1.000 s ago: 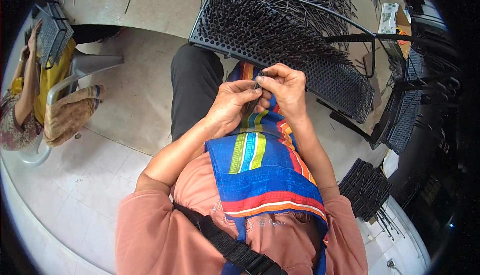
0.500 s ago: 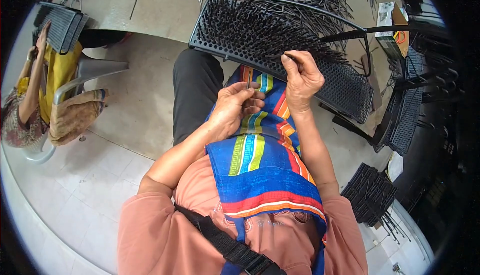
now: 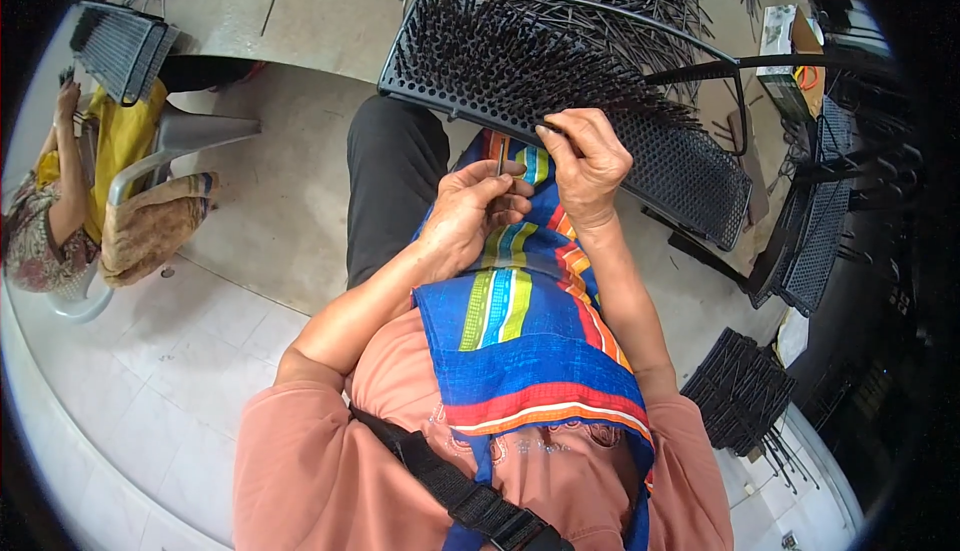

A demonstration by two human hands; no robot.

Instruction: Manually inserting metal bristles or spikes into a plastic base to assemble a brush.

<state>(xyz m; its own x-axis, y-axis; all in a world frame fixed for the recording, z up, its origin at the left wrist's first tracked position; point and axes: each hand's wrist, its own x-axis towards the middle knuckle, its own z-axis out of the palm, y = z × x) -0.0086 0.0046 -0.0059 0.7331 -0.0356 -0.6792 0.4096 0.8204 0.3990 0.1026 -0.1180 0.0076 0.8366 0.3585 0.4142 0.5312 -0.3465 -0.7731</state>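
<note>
My left hand (image 3: 472, 213) rests over a striped blue cloth (image 3: 525, 321) on my lap, fingers curled around a few thin dark pins; one sticks up between thumb and fingers. My right hand (image 3: 585, 163) sits just right of it, its fingertips pinched at the near edge of a black perforated tray (image 3: 680, 166). The tray is tilted against the table edge and its left part bristles with upright dark pins. Whether the right fingertips hold a pin is hidden.
A grey table (image 3: 300, 11) strewn with loose dark pins lies ahead. Another person (image 3: 55, 181) sits on a chair at far left holding a similar tray (image 3: 125, 46). More black trays (image 3: 815, 231) stand at right, and a bundle of pins (image 3: 740, 391) lies on the floor.
My hands were together over the lap a second ago. The right hand has since moved away up to the tray's near edge, while the left stayed on the cloth with its pins.
</note>
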